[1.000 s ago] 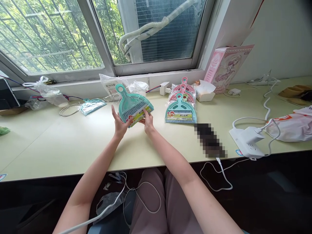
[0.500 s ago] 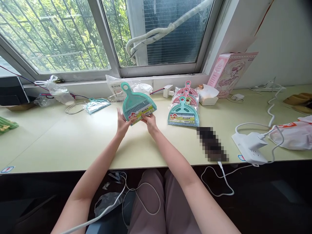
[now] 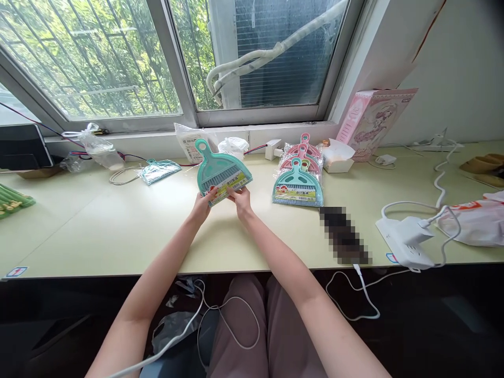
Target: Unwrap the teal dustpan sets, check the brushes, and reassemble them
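A green dustpan and brush set [image 3: 220, 167] with a yellow printed label is held tilted above the table, handle up. My left hand [image 3: 202, 206] grips its lower left corner, thumb over the label. At the lower right edge, my right hand [image 3: 241, 200] pinches the set between thumb and fingers. To the right lies a row of wrapped sets: a green dustpan set [image 3: 298, 184] in front, overlapping pink dustpan sets [image 3: 302, 150] behind it. Another wrapped green set [image 3: 160, 171] lies flat at the back left.
On the table [image 3: 129, 226], a pixelated dark object [image 3: 344, 234] and a white power strip [image 3: 405, 244] with cables lie to the right. A tissue box [image 3: 338, 156] and a pink box [image 3: 380, 123] stand at the back. Green stalks [image 3: 13, 202] lie far left.
The left fingers have closed in around the dustpan set's lower left corner. The set stays in both hands, tilted nearly as before. The view has shifted slightly.
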Demonstrator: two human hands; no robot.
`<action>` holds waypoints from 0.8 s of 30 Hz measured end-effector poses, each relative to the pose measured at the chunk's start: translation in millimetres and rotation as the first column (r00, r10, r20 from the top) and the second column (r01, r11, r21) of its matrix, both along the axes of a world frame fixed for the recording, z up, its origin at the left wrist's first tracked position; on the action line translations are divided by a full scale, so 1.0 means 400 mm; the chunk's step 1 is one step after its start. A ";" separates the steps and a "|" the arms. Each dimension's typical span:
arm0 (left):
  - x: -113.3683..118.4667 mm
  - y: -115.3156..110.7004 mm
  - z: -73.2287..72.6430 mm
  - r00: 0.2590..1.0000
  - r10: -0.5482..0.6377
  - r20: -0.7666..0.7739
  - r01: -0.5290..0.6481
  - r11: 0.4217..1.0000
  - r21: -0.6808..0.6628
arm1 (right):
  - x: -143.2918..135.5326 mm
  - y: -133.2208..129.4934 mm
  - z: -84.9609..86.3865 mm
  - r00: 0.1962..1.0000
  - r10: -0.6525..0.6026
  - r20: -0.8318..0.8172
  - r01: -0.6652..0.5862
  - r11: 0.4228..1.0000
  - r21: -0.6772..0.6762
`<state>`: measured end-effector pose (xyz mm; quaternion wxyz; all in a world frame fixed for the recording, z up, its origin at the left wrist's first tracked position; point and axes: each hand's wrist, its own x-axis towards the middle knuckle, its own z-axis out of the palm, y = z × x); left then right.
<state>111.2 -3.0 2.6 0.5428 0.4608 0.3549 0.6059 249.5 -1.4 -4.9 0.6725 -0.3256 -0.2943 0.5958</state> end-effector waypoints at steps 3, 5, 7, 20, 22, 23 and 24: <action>0.022 -0.013 -0.013 1.000 -0.020 -0.008 0.020 1.000 0.008 | 0.004 0.003 -0.003 1.000 -0.026 -0.009 0.026 0.999 -0.019; 0.026 -0.016 -0.014 0.999 -0.032 -0.042 0.032 0.999 -0.009 | 0.014 0.005 0.000 1.000 -0.030 -0.001 0.030 1.000 -0.006; 0.020 -0.015 -0.008 0.992 -0.061 -0.110 0.056 0.997 -0.046 | 0.022 0.008 0.003 0.999 -0.038 0.022 0.038 0.999 0.007; -0.113 0.053 0.026 0.975 0.081 -0.206 -0.091 0.995 -0.042 | 0.042 -0.003 0.038 0.750 0.085 0.656 -0.200 0.974 0.102; -0.140 0.061 0.029 0.980 0.090 -0.179 -0.101 0.993 -0.054 | 0.051 -0.028 0.049 0.477 -0.222 0.850 -0.153 0.932 0.329; -0.153 0.063 0.031 0.982 0.085 -0.170 -0.096 0.994 -0.060 | 0.055 -0.041 0.053 0.317 -0.369 0.874 -0.173 0.883 0.436; -0.164 0.062 0.033 0.984 0.073 -0.163 -0.084 0.994 -0.066 | 0.058 -0.052 0.055 0.170 -0.487 0.857 -0.212 0.831 0.514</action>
